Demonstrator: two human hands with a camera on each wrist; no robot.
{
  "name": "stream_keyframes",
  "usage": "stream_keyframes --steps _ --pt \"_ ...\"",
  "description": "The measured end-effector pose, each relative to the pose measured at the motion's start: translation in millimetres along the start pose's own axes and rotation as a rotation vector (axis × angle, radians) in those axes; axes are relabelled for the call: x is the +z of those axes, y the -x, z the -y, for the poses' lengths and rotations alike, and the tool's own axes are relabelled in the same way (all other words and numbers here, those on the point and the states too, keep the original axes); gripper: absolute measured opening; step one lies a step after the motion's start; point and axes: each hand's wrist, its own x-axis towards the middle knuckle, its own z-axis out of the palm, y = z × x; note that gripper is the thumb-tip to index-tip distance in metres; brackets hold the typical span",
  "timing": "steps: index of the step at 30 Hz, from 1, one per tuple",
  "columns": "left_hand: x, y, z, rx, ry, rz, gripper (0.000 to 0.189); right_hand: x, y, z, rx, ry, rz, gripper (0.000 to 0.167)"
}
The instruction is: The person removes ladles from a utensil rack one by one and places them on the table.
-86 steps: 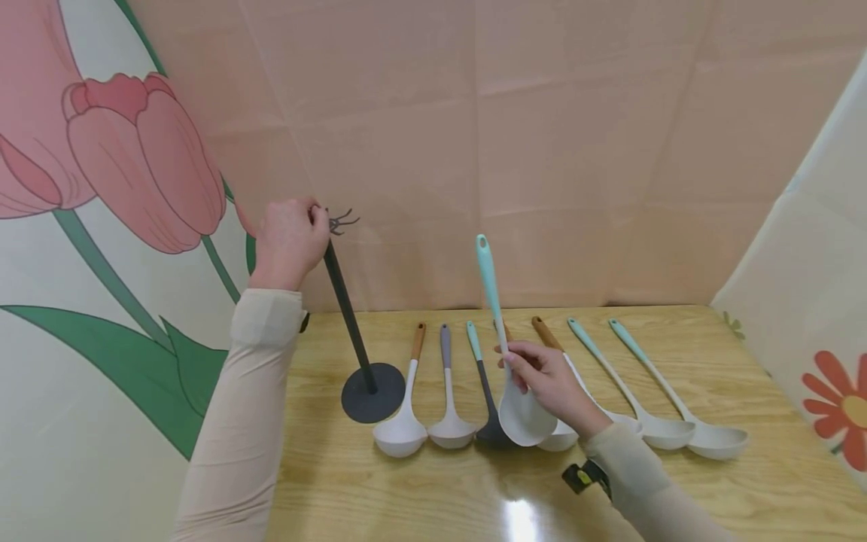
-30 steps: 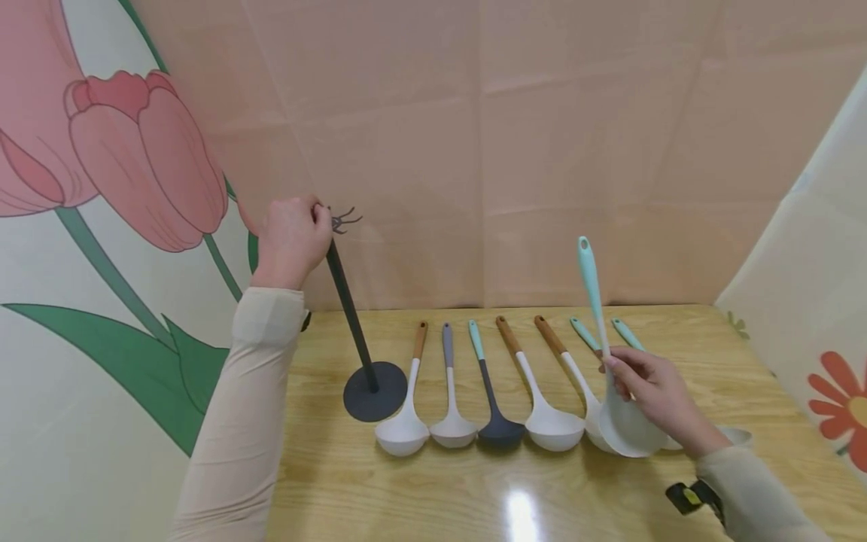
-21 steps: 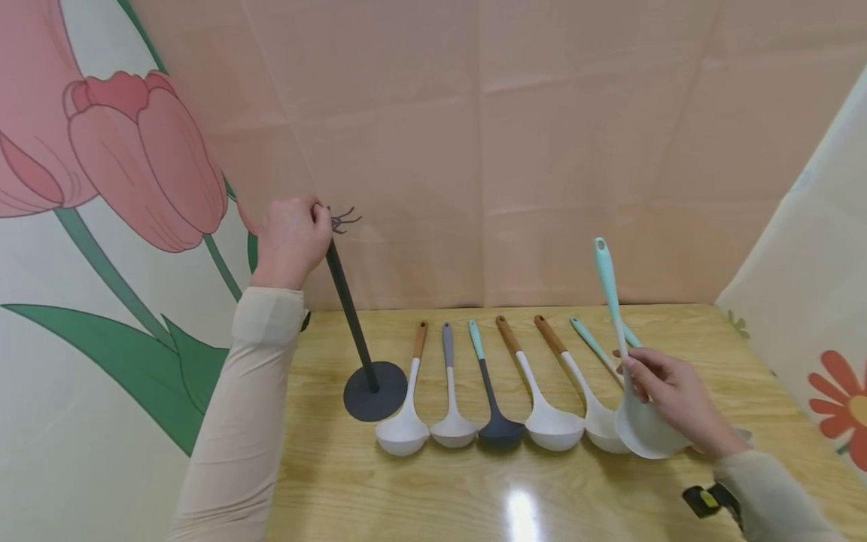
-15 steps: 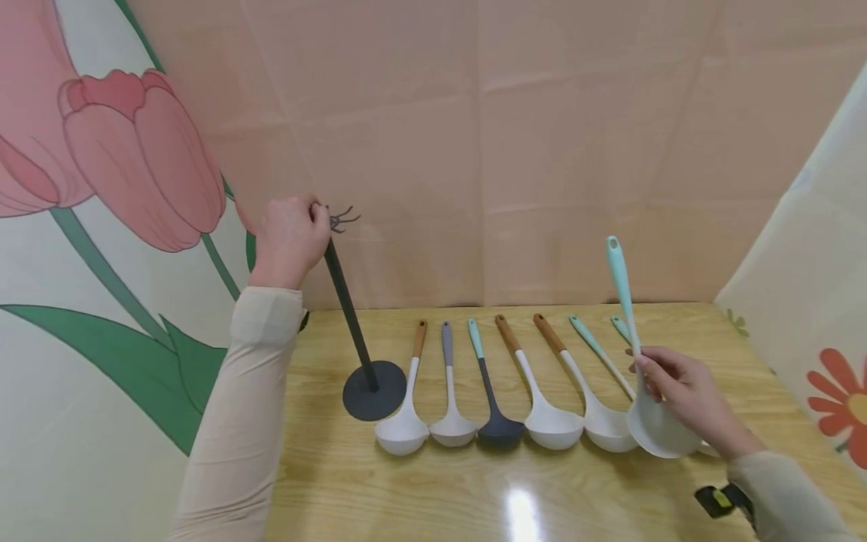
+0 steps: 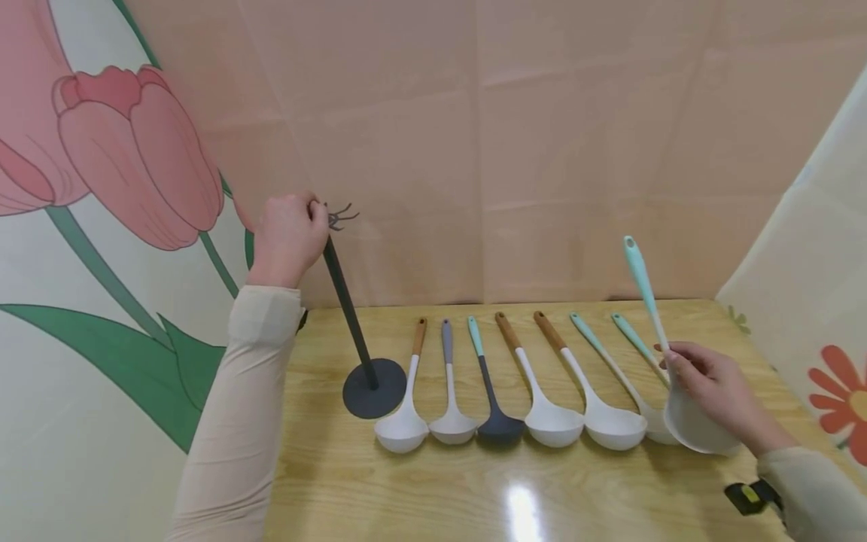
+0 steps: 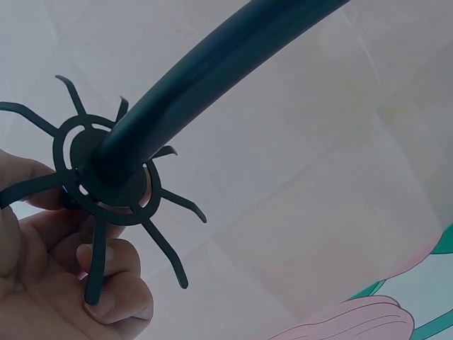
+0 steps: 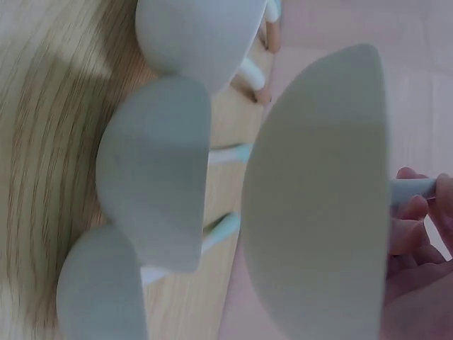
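At the left of the table stands a black utensil stand (image 5: 351,312) with a round base and a ring of hooks. My left hand (image 5: 287,233) grips its top; in the left wrist view, curled fingers (image 6: 117,262) lie behind the hooked ring (image 6: 106,170). My right hand (image 5: 718,388) pinches a white ladle (image 5: 694,425) by its shaft, the mint handle pointing up. This ladle is held above the right end of a row of ladles, hiding part of the rightmost mint-handled one (image 5: 637,339). The right wrist view shows its bowl (image 7: 318,198) from beneath.
The row on the wooden table (image 5: 420,497) includes a brown-handled white ladle (image 5: 401,435), a grey-handled ladle (image 5: 452,429), a dark ladle (image 5: 500,429), two more brown-handled white ladles and a mint-handled ladle (image 5: 609,365). A pinkish cloth wall (image 5: 542,188) rises behind.
My right hand has carried the held ladle rightward along the row, from over the middle ladles to the right end. The left hand stays on the stand's top.
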Motion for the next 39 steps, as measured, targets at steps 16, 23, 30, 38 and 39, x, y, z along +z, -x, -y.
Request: stream_keyframes --steps 16,23,30,38,39 --pt "1.6 0.0 1.0 0.009 -0.004 -0.017 0.04 -31 2.8 -37 0.077 0.117 -0.003 0.035" --pt "1.3 0.8 0.0 -0.003 -0.003 -0.014 0.039 -44 2.2 -56 0.12 0.137 0.011 0.037" --pt "1.4 0.7 -1.1 -0.015 -0.01 -0.003 0.04 -48 0.8 -68 0.157 0.23 0.017 0.038" --pt "1.0 0.6 -1.0 -0.01 -0.006 -0.001 0.041 -53 -2.7 -86 0.236 0.293 0.077 0.042" --pt "0.7 0.8 -1.0 -0.011 -0.006 0.0 0.041 -53 -2.9 -88 0.24 0.298 0.082 0.042"
